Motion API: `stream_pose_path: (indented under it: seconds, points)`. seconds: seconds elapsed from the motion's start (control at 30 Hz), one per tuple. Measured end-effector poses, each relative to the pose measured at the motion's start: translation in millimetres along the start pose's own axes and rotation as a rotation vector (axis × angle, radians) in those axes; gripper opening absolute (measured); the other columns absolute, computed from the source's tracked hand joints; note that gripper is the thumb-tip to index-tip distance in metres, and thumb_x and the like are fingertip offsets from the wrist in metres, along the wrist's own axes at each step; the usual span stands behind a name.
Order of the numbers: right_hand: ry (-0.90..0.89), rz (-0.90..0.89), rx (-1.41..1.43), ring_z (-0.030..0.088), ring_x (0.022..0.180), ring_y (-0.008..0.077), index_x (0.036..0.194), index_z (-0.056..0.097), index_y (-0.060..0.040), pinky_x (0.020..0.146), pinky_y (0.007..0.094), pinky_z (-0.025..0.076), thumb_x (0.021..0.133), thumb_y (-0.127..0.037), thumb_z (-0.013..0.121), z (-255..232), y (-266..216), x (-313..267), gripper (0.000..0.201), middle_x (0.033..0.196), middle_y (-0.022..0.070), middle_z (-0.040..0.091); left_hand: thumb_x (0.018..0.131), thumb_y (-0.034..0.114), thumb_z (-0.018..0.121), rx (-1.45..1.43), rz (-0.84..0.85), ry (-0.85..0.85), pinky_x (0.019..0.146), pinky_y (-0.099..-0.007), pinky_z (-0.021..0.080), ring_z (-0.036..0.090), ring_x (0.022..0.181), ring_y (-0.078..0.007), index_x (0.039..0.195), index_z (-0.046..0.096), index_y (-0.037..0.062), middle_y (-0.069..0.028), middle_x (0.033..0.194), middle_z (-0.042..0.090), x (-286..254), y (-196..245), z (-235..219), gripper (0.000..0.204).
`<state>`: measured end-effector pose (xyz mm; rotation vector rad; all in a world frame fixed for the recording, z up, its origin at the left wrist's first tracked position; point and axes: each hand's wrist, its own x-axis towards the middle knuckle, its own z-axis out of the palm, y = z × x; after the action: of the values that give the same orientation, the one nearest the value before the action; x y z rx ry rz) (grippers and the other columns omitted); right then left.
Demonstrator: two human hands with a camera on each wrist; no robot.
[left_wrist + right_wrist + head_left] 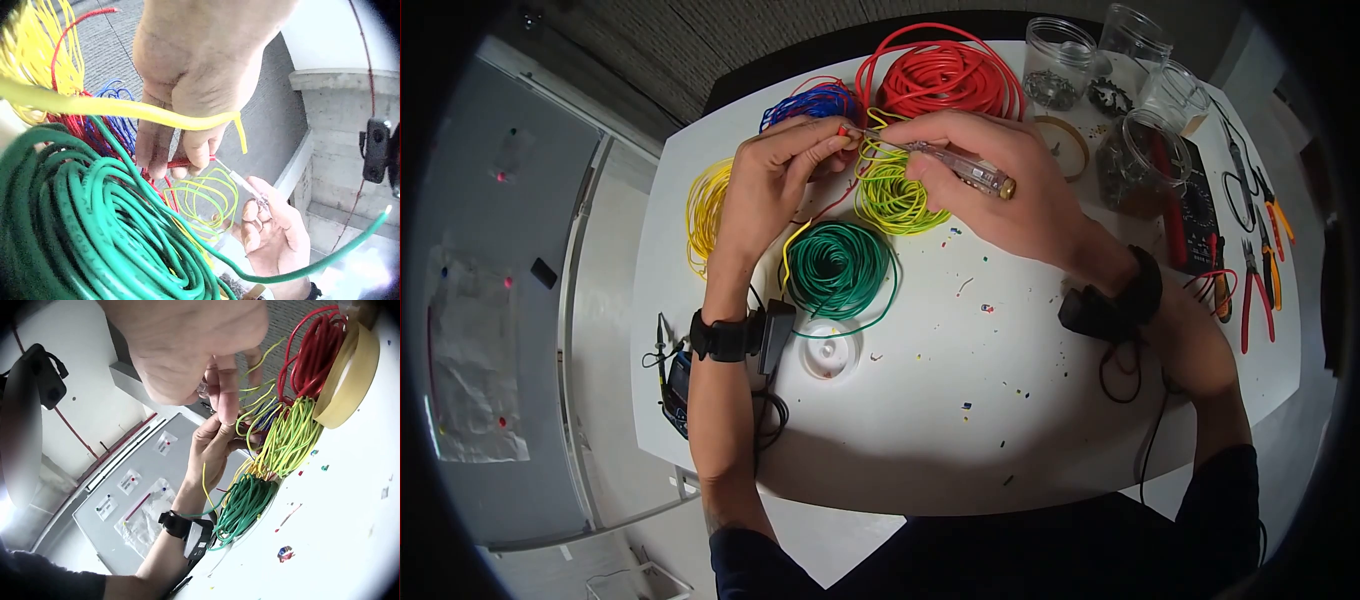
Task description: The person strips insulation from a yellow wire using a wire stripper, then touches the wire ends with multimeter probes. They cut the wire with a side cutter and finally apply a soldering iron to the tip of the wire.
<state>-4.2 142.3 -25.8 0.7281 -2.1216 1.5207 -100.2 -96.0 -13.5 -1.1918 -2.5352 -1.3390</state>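
Pinched a red wire (180, 164) with curled left hand (775, 178), gripped a clear-handled screwdriver (968, 170) in curled right hand (1020, 190)

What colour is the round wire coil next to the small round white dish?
That round wire coil is green; the head view shows it best.

The hands (200, 81) hold a red wire (180, 164) and a slim tool (241, 180).
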Motion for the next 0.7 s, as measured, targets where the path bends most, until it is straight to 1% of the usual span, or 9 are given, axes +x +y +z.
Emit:
stream_pose_path:
  seconds: [0.5,0.57,0.7]
  points:
    - [0.011,0.015,-0.001,0.074,0.090,0.0243,0.115,0.069,-0.0012,0.081,0.0332,0.057,0.094,-0.008,0.068,1.0,0.3,0.2,0.023,0.100,0.0140,0.074,0.103,0.006,0.060,-0.041,0.008,0.009,0.084,-0.0276,0.060,0.070,0.091,-0.0140,0.120,0.072,-0.0038,-0.0110,0.108,0.072,-0.5,-0.3,1.7,0.023]
    - [0.023,0.020,0.002,0.075,0.091,0.0247,0.115,0.070,-0.0011,0.082,0.0328,0.058,0.094,-0.008,0.068,1.3,0.8,0.5,0.023,0.100,0.0139,0.075,0.100,0.000,0.060,-0.083,0.030,0.063,0.080,-0.0273,0.057,0.069,0.082,-0.0153,0.114,0.071,-0.0055,-0.0105,0.096,0.072,-0.7,1.8,4.6,0.018]
    - [0.024,0.010,0.003,0.075,0.091,0.0248,0.115,0.070,-0.0010,0.083,0.0325,0.058,0.093,-0.008,0.068,0.6,0.1,-0.1,0.023,0.100,0.0137,0.075,0.100,0.001,0.061,-0.072,0.054,0.052,0.079,-0.0271,0.057,0.068,0.081,-0.0149,0.113,0.071,-0.0056,-0.0102,0.094,0.072,-0.3,1.2,5.1,0.018]
